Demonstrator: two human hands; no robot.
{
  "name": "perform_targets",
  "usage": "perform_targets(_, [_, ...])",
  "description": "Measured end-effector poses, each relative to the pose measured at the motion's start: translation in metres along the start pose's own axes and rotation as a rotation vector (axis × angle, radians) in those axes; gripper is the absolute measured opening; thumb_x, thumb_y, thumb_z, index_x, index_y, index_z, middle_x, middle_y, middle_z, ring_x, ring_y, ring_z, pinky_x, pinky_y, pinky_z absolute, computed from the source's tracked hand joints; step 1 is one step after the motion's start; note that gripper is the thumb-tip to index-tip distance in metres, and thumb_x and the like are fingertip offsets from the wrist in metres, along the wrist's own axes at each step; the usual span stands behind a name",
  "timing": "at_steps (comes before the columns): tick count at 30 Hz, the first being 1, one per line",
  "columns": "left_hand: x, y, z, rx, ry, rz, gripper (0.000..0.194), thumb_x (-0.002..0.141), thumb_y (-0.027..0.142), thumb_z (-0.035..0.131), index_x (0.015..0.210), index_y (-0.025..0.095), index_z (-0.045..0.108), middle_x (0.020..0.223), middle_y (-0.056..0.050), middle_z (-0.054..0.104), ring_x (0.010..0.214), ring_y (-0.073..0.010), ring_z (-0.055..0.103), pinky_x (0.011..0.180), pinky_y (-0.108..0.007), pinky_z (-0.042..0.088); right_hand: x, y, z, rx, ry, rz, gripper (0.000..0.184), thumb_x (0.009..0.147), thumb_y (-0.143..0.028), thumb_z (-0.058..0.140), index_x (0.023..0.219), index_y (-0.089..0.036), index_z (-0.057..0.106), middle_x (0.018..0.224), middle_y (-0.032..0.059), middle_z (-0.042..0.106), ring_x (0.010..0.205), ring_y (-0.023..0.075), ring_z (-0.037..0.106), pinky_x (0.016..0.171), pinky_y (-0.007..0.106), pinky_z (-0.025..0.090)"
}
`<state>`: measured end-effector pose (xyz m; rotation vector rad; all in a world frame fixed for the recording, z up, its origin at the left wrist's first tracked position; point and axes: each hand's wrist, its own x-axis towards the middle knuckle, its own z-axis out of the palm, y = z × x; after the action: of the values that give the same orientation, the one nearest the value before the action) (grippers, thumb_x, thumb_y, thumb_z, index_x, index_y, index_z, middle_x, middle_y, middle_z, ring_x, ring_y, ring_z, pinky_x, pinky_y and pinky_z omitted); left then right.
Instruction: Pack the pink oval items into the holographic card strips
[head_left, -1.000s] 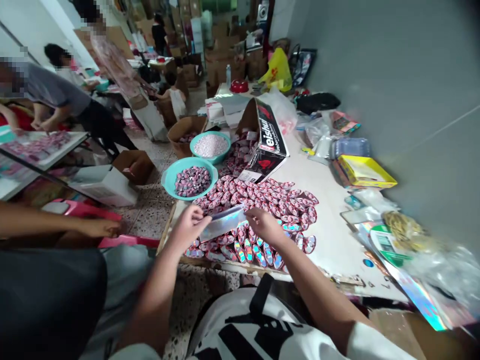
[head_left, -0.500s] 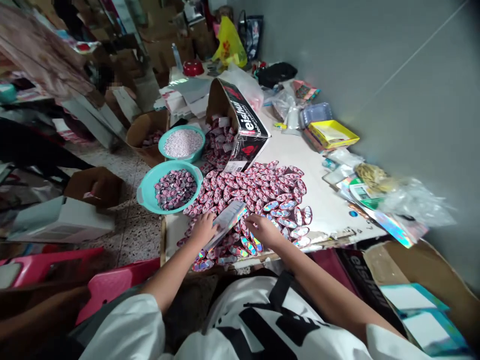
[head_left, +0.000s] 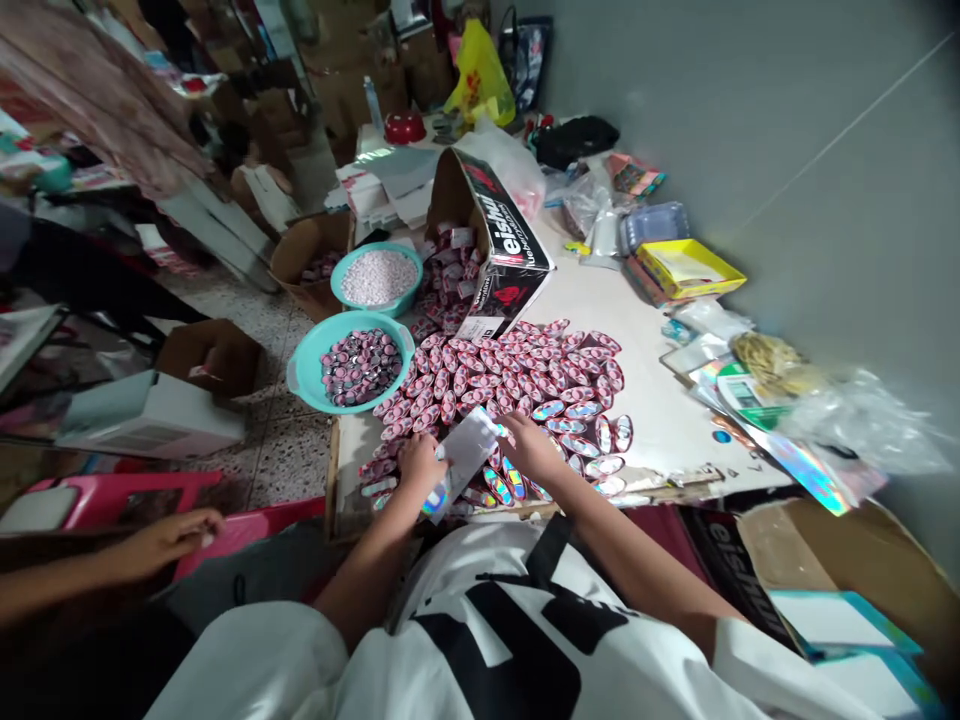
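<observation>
Between my hands is a pale, shiny flat sheet point(head_left: 469, 448), tilted over the table, with rainbow glints at its lower end. My left hand point(head_left: 421, 463) is closed on its left edge. At its upper right edge, the fingers of my right hand point(head_left: 531, 447) are pinched, beside a small bright bluish glint; fine detail there is too small to tell. Beneath and around lie many oval pink-and-red pieces point(head_left: 480, 372) in rows. Nearer my right hand, several ovals point(head_left: 577, 428) have silvery rainbow surfaces.
At the left, a turquoise basin point(head_left: 300, 365) holds round pink and silvery pieces; another basin point(head_left: 415, 295) holds small pale ones. An open black carton point(head_left: 517, 235) lies behind. Right are a yellow tray point(head_left: 724, 280) and plastic bags point(head_left: 862, 415). Another person's hand point(head_left: 176, 540) is at lower left.
The sheet has turned to show more of its pale face, and its lower end has shifted toward me. My right hand has come against its edge. Another person's hand has appeared at left.
</observation>
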<state>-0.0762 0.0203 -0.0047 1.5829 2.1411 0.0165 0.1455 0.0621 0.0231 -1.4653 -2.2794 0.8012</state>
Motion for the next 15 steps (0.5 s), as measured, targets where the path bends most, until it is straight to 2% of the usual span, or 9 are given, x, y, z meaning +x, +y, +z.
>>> perform_targets(3, [-0.012,0.022,-0.018,-0.04,-0.09,0.132,0.02,0.081,0.022,0.062,0.1,0.022,0.061,0.095,-0.007,0.069,0.093,-0.0224,0.064,0.078,-0.029,0.042,0.01,-0.019,-0.007,-0.093,-0.066,-0.241,0.049,0.085,-0.02,0.059,0.133,-0.023,0.053,0.132,0.0128,0.058,0.122,0.0273,0.052,0.103,0.045,0.037])
perform_targets(5, [-0.024,0.035,-0.034,-0.025,-0.069,0.231,0.016,0.083,0.021,0.058,0.098,0.022,0.064,0.096,-0.008,0.071,0.092,-0.0225,0.065,0.076,-0.029,0.042,0.018,-0.033,-0.014,-0.107,-0.152,-0.39,0.056,0.085,-0.02,0.059,0.139,-0.024,0.048,0.127,0.0122,0.063,0.121,0.0271,0.053,0.108,0.049,0.029])
perform_targets(6, [-0.031,0.04,-0.043,-0.008,-0.037,0.251,0.015,0.084,0.023,0.058,0.097,0.022,0.065,0.097,-0.008,0.071,0.092,-0.0229,0.065,0.075,-0.029,0.042,0.023,-0.038,-0.019,-0.093,-0.211,-0.444,0.056,0.085,-0.019,0.059,0.14,-0.024,0.047,0.118,0.0111,0.068,0.114,0.0257,0.058,0.108,0.049,0.029])
perform_targets(8, [-0.044,0.045,-0.061,0.025,0.055,0.233,0.016,0.084,0.029,0.06,0.097,0.023,0.066,0.099,-0.008,0.072,0.09,-0.0235,0.065,0.073,-0.029,0.042,0.033,-0.045,-0.031,-0.038,-0.319,-0.515,0.051,0.086,-0.017,0.056,0.137,-0.023,0.051,0.101,0.0078,0.074,0.095,0.0218,0.065,0.101,0.042,0.036])
perform_targets(10, [-0.056,0.046,-0.077,0.048,0.132,0.209,0.021,0.083,0.04,0.062,0.095,0.024,0.068,0.098,-0.007,0.072,0.088,-0.0236,0.065,0.073,-0.029,0.041,0.042,-0.045,-0.045,0.038,-0.373,-0.551,0.044,0.086,-0.017,0.055,0.13,-0.023,0.058,0.097,0.0065,0.075,0.085,0.0195,0.067,0.089,0.033,0.043])
perform_targets(12, [-0.065,0.044,-0.089,0.043,0.145,0.207,0.026,0.083,0.048,0.061,0.091,0.024,0.069,0.093,-0.006,0.072,0.086,-0.0226,0.064,0.072,-0.029,0.041,0.048,-0.043,-0.059,0.104,-0.387,-0.587,0.038,0.086,-0.018,0.056,0.123,-0.024,0.065,0.102,0.006,0.075,0.087,0.0193,0.068,0.082,0.029,0.045])
perform_targets(15, [-0.067,0.038,-0.096,-0.046,0.065,0.25,0.027,0.088,0.045,0.054,0.088,0.023,0.069,0.087,-0.005,0.072,0.08,-0.0193,0.063,0.07,-0.026,0.04,0.053,-0.045,-0.073,0.103,-0.379,-0.653,0.036,0.086,-0.016,0.055,0.116,-0.029,0.069,0.108,0.0036,0.075,0.097,0.0207,0.068,0.088,0.03,0.043])
